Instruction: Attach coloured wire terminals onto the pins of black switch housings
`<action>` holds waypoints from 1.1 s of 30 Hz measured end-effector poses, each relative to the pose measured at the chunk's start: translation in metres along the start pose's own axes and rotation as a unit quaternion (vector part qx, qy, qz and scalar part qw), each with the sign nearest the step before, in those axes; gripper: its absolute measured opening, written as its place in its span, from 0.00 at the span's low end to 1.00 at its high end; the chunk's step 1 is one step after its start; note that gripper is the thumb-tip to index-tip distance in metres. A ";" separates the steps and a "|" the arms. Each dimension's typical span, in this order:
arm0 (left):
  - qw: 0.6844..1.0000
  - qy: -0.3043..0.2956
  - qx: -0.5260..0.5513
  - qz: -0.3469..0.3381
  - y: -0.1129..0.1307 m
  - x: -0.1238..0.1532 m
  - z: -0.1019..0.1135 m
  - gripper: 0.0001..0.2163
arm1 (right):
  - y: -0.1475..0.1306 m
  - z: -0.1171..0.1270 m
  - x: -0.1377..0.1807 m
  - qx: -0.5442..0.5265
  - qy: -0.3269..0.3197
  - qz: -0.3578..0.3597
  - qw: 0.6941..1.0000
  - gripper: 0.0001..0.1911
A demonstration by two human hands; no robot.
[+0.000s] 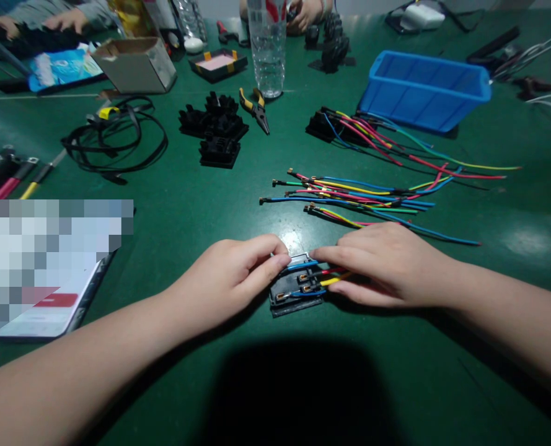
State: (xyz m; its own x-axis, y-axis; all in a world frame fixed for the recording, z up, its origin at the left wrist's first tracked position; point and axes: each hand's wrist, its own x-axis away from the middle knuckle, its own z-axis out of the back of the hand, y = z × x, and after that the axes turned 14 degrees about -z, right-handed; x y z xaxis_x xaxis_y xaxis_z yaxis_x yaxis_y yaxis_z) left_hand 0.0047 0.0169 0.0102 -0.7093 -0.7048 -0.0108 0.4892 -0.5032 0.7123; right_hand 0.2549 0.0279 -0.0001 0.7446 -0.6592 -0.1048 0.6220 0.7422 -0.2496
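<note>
A small black plastic housing [287, 288] lies on the table in front of me, with metal terminals seated in it. Blue, red and yellow wires [331, 281] run from it to the right. My left hand [250, 266] is closed at the housing's upper left edge, thumb and index finger pressed on it. From the right, my right hand [387, 266] curls over the wires; its index fingertip touches the housing's upper right corner and its thumb lies by the yellow wire. The wires' far ends are hidden beneath that hand.
Loose terminal-ended wires [363, 192] lie beyond my hands. Farther back are black plastic parts [219, 127], pliers [256, 111], a wired black part [324, 124], a blue bin [424, 93] and a clear bottle [268, 56]. A phone [66, 303] lies left. Other people's hands [305, 15] show at the far edge.
</note>
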 end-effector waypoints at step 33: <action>0.998 -0.017 -0.061 -0.011 0.000 0.000 -0.002 0.12 | 0.002 -0.002 -0.002 0.012 -0.055 -0.030 0.998 0.05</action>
State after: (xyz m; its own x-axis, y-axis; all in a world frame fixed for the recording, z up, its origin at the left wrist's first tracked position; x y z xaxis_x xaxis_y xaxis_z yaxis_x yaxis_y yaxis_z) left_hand 0.0054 0.0157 0.0087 -0.7356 -0.6774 -0.0003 0.5307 -0.5766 0.6212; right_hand 0.2538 0.0304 -0.0023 0.7268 -0.6867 0.0154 0.6710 0.7051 -0.2294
